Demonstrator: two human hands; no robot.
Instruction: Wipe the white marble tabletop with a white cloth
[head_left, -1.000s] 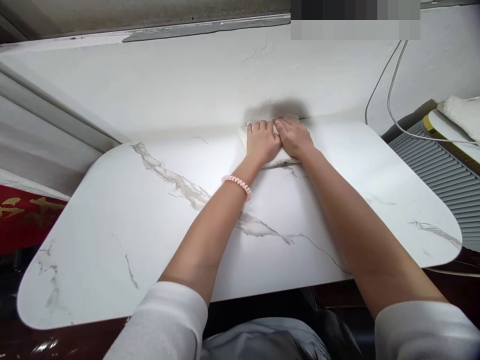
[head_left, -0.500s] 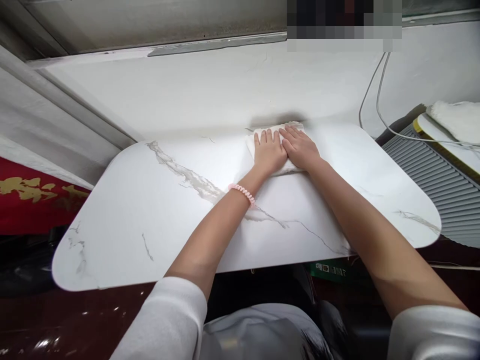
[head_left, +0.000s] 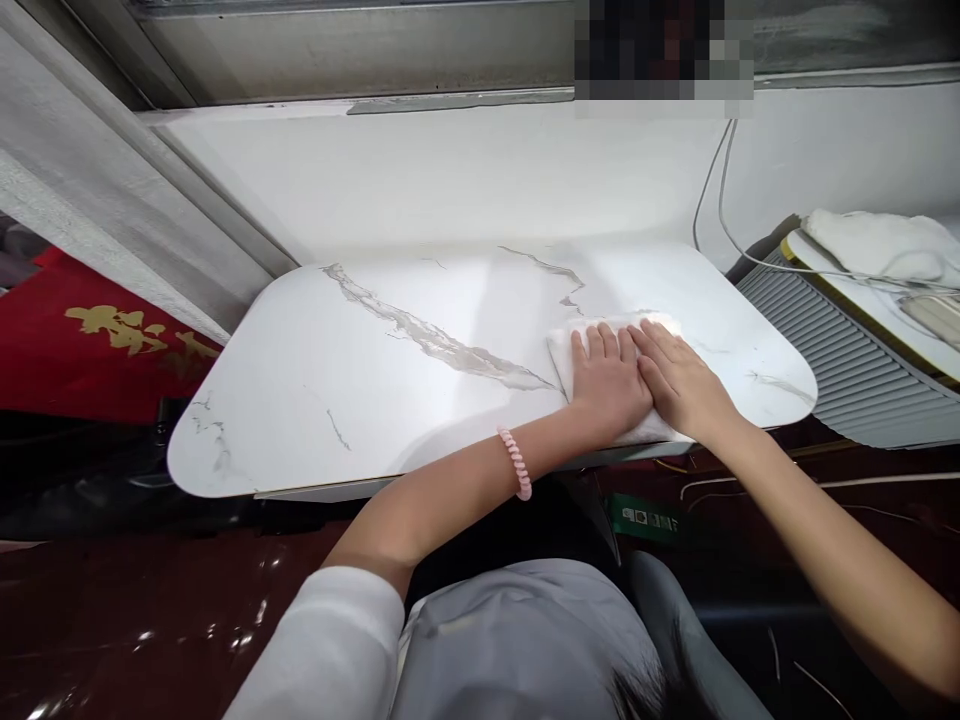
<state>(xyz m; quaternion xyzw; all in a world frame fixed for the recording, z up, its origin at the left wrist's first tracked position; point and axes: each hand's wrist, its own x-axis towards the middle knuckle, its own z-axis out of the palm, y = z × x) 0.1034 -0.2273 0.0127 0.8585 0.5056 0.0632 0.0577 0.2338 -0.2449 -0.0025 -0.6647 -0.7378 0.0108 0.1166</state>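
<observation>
A white folded cloth lies on the white marble-patterned table, near its front edge on the right. My left hand presses flat on the cloth, fingers stretched out and together. My right hand lies flat beside it, also on the cloth, touching the left hand. A pink coil band circles my left wrist. Most of the cloth is hidden under both hands.
A white wall ledge runs behind the table. Two cables hang down at the right. A grey ribbed unit stands right of the table, with a white fluffy cloth on top. Red fabric with gold marks is at left.
Both hands have slid the cloth from the table's far edge by the wall back to its front edge, a little to the right. The camera view has risen.
</observation>
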